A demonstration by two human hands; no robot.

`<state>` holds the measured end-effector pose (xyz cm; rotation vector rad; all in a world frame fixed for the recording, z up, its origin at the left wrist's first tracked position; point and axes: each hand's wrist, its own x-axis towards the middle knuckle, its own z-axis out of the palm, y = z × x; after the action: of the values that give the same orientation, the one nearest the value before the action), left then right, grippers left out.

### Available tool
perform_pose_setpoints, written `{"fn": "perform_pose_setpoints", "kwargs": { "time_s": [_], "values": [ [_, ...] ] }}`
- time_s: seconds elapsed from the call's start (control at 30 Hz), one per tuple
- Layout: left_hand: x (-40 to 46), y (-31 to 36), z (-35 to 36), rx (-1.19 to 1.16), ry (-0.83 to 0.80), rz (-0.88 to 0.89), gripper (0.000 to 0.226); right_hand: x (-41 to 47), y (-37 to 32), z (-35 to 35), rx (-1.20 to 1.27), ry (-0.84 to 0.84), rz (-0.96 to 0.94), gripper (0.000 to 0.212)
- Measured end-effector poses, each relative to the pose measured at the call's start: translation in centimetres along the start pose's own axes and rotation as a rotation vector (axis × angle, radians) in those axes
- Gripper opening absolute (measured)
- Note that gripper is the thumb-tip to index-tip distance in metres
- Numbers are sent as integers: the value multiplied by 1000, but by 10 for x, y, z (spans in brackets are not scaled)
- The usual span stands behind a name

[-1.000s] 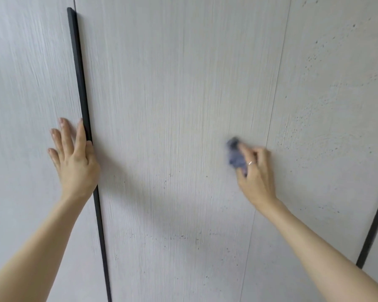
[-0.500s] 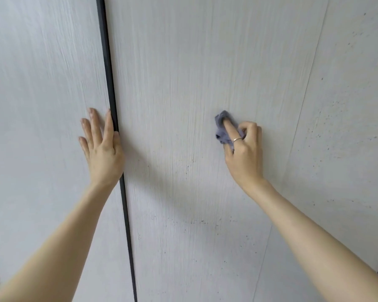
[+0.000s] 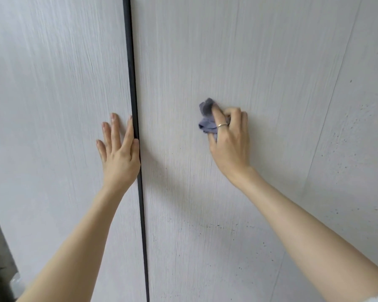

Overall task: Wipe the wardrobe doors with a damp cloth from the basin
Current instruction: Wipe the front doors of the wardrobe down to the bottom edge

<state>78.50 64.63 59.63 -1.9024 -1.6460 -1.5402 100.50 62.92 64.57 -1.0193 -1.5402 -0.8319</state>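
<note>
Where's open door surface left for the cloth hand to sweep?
Free: the middle door above the cloth, and below the right hand down to the dark specks. Crowded: along the black strip, where the left hand lies flat.

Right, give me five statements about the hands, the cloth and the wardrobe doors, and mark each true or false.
1. The right hand presses a bunched purple cloth against the door. True.
2. The left hand holds a second cloth. False: it is bare, lying flat and open on the left door.
3. A ring sits on a finger of the right hand. True.
4. The cloth touches the dark strip between the doors. False: it is well to the right of the strip.
5. The left hand lies beside the dark strip. True.
</note>
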Motion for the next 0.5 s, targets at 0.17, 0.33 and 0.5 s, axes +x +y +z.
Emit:
{"fn": "perform_pose_setpoints", "kwargs": {
  "time_s": [0.17, 0.33, 0.5],
  "values": [
    [-2, -3, -2, 37, -20, -1, 53, -62, -13, 9, -104, -257, -610, 30],
    [-5, -6, 0, 49, -33, 5, 53, -19, -15, 13, -158, -184, -642, 27],
    [-6, -10, 1, 62, -33, 11, 55, -9, -41, 27, -80, -78, -394, 40]
  ]
}}
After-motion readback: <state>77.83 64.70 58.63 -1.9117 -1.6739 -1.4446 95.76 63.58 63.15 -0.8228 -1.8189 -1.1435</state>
